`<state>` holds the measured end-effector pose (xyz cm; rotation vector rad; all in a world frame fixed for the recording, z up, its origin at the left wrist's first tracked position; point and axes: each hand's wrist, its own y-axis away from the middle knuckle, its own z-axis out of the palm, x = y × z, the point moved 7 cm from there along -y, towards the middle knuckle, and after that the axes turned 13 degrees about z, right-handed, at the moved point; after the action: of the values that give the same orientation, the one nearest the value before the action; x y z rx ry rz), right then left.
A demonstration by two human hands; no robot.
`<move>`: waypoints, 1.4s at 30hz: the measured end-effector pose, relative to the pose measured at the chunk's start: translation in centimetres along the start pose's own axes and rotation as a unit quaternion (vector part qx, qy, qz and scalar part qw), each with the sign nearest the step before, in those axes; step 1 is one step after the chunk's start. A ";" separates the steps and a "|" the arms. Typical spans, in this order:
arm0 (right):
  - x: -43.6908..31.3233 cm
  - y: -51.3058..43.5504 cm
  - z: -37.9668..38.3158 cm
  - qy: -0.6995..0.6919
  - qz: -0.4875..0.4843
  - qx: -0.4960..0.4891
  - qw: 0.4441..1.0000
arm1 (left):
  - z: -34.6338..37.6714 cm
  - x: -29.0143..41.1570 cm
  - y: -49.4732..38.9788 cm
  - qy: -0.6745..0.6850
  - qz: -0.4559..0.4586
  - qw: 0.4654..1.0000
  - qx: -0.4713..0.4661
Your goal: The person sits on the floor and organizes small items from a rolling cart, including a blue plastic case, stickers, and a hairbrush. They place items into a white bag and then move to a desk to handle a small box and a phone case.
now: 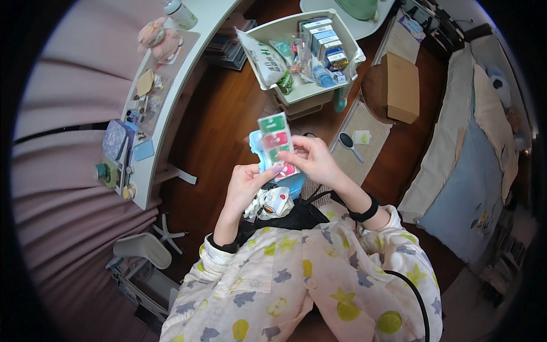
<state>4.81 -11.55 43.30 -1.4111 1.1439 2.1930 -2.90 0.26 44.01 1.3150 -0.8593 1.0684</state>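
Observation:
Between my two hands is a strip of green and red packets (274,139), tilted and slightly blurred. My left hand (248,181) pinches its lower end with the thumb on a red packet. From the right, my right hand (314,160) grips the strip's edge, thumb across its middle. Behind the strip shows a light blue plastic piece (255,141), partly hidden; I cannot tell which hand bears it. Just below my hands lies a crumpled white printed bag (273,203), close to a black bag or cloth (295,217) at my lap.
Ahead stands a white storage bin (295,97) holding boxes, a bottle and bags. A white desk (171,107) with small items curves along the left. To the right are a hairbrush (350,145) on a mat, a cardboard box (401,87) and a bed (457,179).

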 end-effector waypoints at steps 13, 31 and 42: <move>18.7 -9.0 -17.6 0.539 0.154 0.091 0.823 | -10.0 -3.7 -5.1 0.074 0.084 0.957 0.268; 32.8 -30.6 -27.5 0.171 -0.190 0.327 0.910 | -14.1 -26.7 -13.4 0.025 0.349 0.829 0.435; 32.9 -33.8 -26.3 0.307 -0.346 0.198 0.864 | -7.7 -27.9 -11.1 -0.060 0.330 0.804 0.491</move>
<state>26.45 -15.02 -6.04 -1.9689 0.9514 0.9741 -1.75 5.19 13.46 2.0004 -0.9071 2.1954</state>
